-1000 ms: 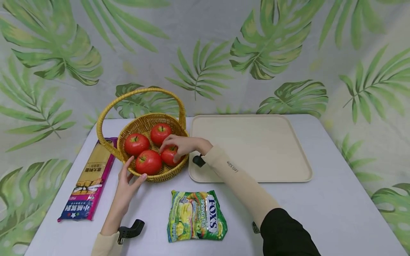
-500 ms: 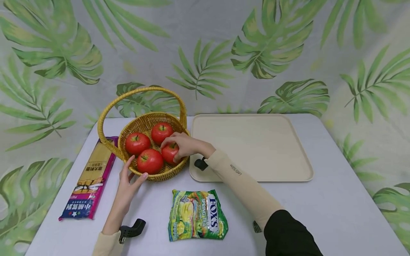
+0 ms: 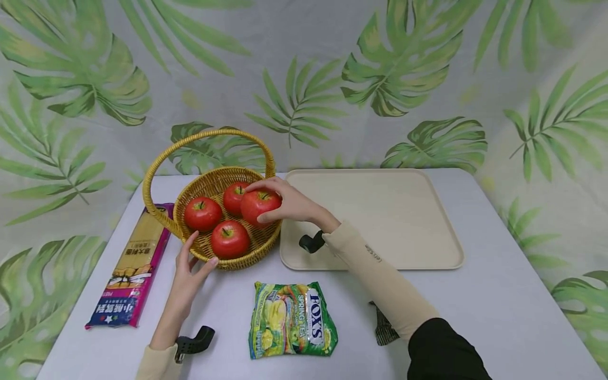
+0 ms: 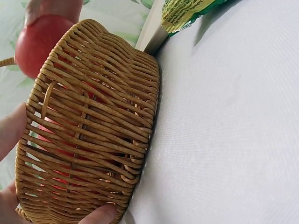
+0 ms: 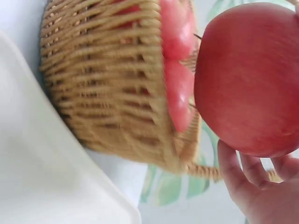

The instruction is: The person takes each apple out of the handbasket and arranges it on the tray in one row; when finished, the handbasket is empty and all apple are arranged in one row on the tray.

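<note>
A yellow wicker basket (image 3: 257,253) with a tall hoop handle stands at the back left of the table. Inside it lie three red apples, at the left (image 3: 202,214), back (image 3: 234,198) and front (image 3: 230,240). My right hand (image 3: 296,203) grips another red apple (image 3: 260,207), lifted to the basket's right rim; the right wrist view shows this apple (image 5: 247,79) clear of the weave, fingers around it. My left hand (image 3: 187,274) holds the basket's near-left rim between thumb and fingers. In the left wrist view its fingertips touch the woven wall (image 4: 93,126).
Right of the basket lies a beige tray (image 3: 375,221). A green Fox's candy bag (image 3: 293,319) is at the front middle. Along the left edge lies a pack of pasta (image 3: 130,269). A dark mesh piece (image 3: 386,328) shows beside the right forearm.
My right hand has lifted the right-hand apple from the basket's bottom up and slightly right. The front apple has shifted a little to the right. My left hand stays on the rim.
</note>
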The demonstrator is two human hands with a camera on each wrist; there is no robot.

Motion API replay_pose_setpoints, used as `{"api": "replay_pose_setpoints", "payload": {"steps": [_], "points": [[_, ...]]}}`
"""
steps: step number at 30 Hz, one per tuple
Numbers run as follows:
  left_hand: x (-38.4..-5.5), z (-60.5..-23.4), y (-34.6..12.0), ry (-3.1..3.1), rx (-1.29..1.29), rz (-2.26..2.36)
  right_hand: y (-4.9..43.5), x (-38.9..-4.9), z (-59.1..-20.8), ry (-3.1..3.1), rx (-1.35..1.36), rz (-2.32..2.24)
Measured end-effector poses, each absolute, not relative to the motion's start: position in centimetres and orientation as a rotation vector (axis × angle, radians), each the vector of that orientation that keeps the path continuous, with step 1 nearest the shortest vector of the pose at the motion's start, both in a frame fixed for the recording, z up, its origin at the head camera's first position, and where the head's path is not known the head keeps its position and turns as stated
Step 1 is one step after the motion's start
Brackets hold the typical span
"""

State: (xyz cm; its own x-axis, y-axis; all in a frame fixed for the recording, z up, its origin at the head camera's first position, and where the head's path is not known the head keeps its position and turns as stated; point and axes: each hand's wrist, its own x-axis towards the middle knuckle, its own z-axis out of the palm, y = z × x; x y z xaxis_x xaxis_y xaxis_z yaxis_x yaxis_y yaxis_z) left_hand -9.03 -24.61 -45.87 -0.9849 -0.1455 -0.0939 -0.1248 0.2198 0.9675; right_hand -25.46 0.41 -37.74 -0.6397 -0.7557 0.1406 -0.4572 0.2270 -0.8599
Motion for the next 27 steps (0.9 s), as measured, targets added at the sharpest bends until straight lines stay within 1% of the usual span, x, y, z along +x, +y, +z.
{"api": "replay_pose_setpoints", "payload": {"steps": [6,13,20,27], "points": [[-9.0,-45.8,-24.6,-2.436,0.273,-1.944,3.2,-25.8,-37.3,2.245,-1.058,-1.455],[-9.0,-45.6,-24.6,-2.441,0.270,-1.946,6.5,-26.9,-37.9,2.318,-0.978,-1.523],[-9.0,-45.6,-24.6,-2.440,0.269,-1.944,8.8,-27.7,-39.8,2.423,-0.838,-1.542],[-9.0,-45.6,-24.5,-2.440,0.261,-1.932,9.5,-28.5,-42.2,2.505,-0.697,-1.472]]}}
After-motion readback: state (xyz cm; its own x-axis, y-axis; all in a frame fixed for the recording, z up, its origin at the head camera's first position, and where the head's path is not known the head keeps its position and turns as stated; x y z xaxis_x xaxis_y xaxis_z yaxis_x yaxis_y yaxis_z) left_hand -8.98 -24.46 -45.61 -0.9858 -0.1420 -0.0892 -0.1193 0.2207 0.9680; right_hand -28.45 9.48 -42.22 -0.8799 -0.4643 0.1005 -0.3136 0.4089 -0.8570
